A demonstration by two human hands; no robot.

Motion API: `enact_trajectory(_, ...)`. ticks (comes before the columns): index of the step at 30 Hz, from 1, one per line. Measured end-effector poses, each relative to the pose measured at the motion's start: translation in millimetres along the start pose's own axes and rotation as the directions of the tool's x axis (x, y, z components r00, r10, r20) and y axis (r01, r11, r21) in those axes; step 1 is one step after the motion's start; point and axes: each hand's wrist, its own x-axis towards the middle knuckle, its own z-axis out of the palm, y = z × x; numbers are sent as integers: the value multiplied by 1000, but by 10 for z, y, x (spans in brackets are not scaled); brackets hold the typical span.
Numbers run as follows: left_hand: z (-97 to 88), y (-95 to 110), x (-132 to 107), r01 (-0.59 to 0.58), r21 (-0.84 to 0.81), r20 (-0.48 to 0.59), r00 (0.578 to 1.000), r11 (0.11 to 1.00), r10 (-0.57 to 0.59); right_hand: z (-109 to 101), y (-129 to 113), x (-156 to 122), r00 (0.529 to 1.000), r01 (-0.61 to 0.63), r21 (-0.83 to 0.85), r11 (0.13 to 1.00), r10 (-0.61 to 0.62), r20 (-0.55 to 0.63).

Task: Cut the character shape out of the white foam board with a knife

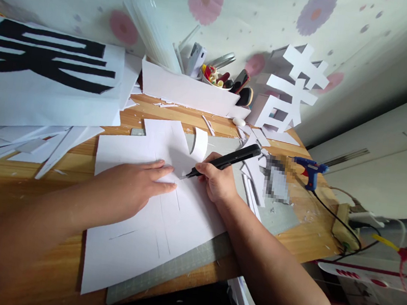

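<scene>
My right hand (218,179) is closed around a black utility knife (235,155), its blade tip touching a large white foam board sheet (112,255). Flat on that sheet, just left of the blade, lies my left hand (143,185), with its fingers stretched out. Several thin straight lines run across the sheet, and its upper edge has a stepped outline. Beneath it a grey-green cutting mat (174,272) shows along the lower and right sides. A small curved white offcut (200,143) rests by the sheet's upper edge.
A blue glue gun (310,170) stands at the right with its cord trailing. White scraps (255,173) lie between it and my right hand. Behind are a white holder (189,89) with tools and a raised white character (289,89). At left is a printed black character sheet (47,98).
</scene>
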Motion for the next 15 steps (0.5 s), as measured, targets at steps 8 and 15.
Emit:
enact_trajectory(8,-25,-6,-9,9,-31,12,1000,999,-8,5,-1,1,1000,4,-1,1000,-4,-17)
enact_trajectory(15,-17,-10,55,20,-2,42,999,1000,-20,-34,53,-7,995,98,4,995,-98,-31)
